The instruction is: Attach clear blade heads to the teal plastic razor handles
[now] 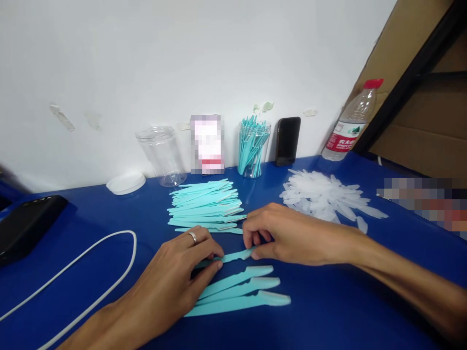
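My left hand [193, 267], with a ring on one finger, pinches the handle of a teal eyebrow razor [235, 256]. My right hand [277, 236] has its thumb and fingers closed at the blade end of the same razor, which they hide; whether a cap is there I cannot tell. Three more teal razors [237, 291] lie fanned in front, with whitish caps over their blade ends; my left hand covers part of their handles. Just beyond my hands is a pile of teal razors [204, 201]. A heap of translucent white caps [324, 194] lies beyond my right forearm.
Along the wall stand an open clear jar [160, 155], a blurred card [207, 144], a jar of teal razors [253, 148], a black phone [288, 141] and a water bottle [352, 121]. A white lid [126, 183], white cable [133, 243] and black device [32, 226] lie left.
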A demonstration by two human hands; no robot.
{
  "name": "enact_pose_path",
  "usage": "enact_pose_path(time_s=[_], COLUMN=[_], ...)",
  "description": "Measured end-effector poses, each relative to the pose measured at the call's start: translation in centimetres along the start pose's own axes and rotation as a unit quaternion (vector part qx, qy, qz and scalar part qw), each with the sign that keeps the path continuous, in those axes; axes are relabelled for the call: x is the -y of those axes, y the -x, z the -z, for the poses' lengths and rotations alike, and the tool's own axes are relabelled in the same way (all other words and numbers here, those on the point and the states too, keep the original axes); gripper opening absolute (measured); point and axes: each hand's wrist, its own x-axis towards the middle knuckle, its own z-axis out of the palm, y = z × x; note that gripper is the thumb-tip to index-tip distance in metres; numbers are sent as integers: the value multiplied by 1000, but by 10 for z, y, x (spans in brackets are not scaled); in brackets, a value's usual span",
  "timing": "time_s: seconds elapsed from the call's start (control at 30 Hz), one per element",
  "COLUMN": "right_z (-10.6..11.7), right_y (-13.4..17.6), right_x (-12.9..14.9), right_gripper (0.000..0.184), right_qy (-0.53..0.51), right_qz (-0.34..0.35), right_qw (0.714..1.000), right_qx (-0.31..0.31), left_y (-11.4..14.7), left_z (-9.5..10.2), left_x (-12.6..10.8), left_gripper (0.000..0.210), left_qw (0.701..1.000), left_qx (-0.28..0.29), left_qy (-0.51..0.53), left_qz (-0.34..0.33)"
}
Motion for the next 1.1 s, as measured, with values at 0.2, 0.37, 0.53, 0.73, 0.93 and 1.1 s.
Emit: enact_pose_path(time_s=[0.2,0.37,0.53,0.73,0.93,1.1], right_z=[-1,-2,-3,-3,-1,2], right_y=[-1,-2,-1,0,0,0], right_x=[-1,-1,0,2,4,7], right_gripper=[8,8,11,10,10,10], right_qy=[-12,-26,-43,-48,-37,-31], right_qz=[-12,-19,-15,-16,-18,-30], right_qw=[1000,999,999,998,999,999], right_qx=[-17,-7,14,25,27,32], left_y=[-2,0,2,1,2,2], left_z=[-1,-1,-2,-1,-2,0], left_x=[2,1,-1,-3,-4,-6], left_gripper=[21,18,20,18,19,20], left_qw=[999,1000,1000,1000,1000,1000], left_qx=[-27,-22,-6,5,11,16], left_qy=[-21,9,17,17,22,11], left_qz=[-4,-1,1,3,-13,-13])
